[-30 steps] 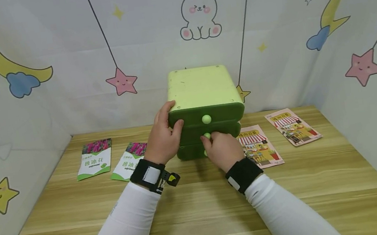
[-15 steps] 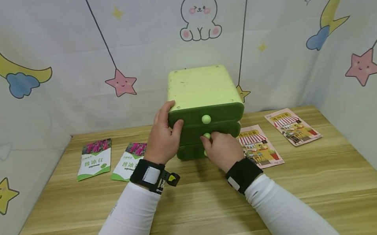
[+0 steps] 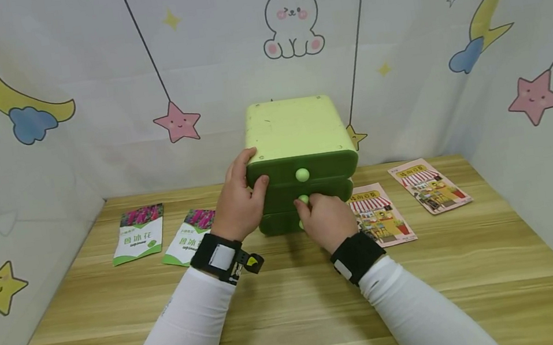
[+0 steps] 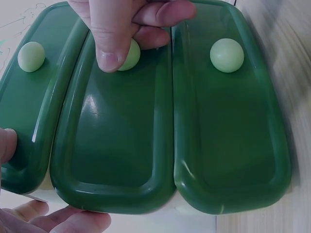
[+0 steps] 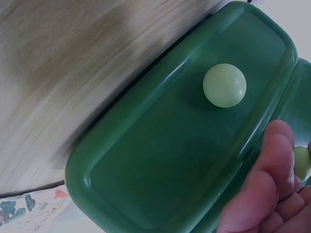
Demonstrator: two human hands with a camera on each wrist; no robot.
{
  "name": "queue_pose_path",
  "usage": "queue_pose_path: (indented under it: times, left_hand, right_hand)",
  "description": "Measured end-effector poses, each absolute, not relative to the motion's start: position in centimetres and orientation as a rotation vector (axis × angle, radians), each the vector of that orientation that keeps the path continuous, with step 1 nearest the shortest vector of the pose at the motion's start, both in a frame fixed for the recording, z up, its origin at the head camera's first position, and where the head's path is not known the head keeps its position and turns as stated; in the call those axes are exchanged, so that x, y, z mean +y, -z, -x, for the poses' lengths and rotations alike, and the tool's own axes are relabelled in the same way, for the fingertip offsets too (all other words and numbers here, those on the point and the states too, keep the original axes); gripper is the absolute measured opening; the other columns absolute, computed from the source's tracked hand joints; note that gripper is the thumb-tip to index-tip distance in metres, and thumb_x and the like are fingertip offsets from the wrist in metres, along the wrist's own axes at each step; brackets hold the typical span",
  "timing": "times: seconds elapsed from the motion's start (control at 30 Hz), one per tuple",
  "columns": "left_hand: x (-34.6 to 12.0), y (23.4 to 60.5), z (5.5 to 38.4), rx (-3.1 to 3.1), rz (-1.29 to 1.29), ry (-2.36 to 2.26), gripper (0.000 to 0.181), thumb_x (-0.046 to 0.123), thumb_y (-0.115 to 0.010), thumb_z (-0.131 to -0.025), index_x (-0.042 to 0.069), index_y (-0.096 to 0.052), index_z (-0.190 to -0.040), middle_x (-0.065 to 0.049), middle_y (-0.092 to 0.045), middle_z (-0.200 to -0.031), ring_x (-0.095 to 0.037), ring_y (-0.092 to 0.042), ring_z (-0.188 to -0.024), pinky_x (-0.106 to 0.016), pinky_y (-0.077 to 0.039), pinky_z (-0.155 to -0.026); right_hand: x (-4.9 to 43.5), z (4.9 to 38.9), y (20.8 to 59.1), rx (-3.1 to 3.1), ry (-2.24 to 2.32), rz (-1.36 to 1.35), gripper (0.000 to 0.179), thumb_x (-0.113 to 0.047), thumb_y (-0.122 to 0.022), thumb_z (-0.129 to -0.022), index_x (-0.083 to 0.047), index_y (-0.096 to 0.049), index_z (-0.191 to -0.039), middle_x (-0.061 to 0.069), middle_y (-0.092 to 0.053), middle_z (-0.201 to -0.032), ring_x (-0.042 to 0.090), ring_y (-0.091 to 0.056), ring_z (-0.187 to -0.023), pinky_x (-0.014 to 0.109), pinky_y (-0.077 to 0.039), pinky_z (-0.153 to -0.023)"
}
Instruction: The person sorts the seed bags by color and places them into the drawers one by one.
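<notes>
A small three-drawer cabinet (image 3: 296, 126) with a pale yellow-green top and dark green fronts stands at the table's back middle. My left hand (image 3: 238, 201) holds its left side, thumb on the front, fingers along the side wall. With thumb and fingers, my right hand (image 3: 330, 221) pinches the middle drawer's round knob (image 4: 130, 56), which is partly covered. The top knob (image 3: 302, 175) is untouched, and so is the bottom knob (image 5: 224, 85), seen whole in the right wrist view. All three drawers look pushed in.
Two flower-picture packets, one outer (image 3: 139, 234) and one inner (image 3: 188, 239), lie left of the cabinet. Two pink illustrated packets, one near (image 3: 382, 215) and one farther right (image 3: 429, 186), lie on its right. A printed curtain (image 3: 218, 46) hangs behind the wooden table (image 3: 296, 321).
</notes>
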State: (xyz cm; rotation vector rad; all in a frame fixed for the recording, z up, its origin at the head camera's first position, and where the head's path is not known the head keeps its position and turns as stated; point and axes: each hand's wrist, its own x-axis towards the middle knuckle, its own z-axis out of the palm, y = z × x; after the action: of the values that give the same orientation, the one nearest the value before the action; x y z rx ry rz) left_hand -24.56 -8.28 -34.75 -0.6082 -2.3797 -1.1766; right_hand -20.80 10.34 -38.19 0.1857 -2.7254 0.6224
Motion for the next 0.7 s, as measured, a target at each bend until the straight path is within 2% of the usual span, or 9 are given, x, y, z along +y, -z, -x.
queue_pose_path:
  times: [0.3,0.7]
  left_hand:
    - [-8.25,34.83,24.69,-2.381,0.602,1.172,0.052,0.03,-0.049,-0.098,0.032,-0.027,-0.145,-0.007,-0.033,-0.143,-0.015,-0.051,-0.098,-0.042,-0.05,-0.081]
    - [-8.1,34.65,24.53,-2.376,0.599,1.19,0.052,0.028,-0.049,-0.098,0.031,-0.027,-0.145,-0.009,-0.034,-0.142,-0.015,-0.051,-0.095,-0.041,-0.05,-0.079]
  right_hand:
    - [10.36,20.67,38.17,-2.703,-0.635,-0.202,0.048,-0.04,-0.046,-0.098,-0.016,-0.049,-0.056,0.0,-0.045,-0.046,0.014,-0.041,-0.037,0.032,-0.033,-0.034]
    - [10.39,20.63,38.21,-2.675,-0.624,-0.206,0.048,-0.04,-0.047,-0.097,-0.016,-0.048,-0.055,0.0,-0.045,-0.046,0.014,-0.041,-0.037,0.032,-0.032,-0.034]
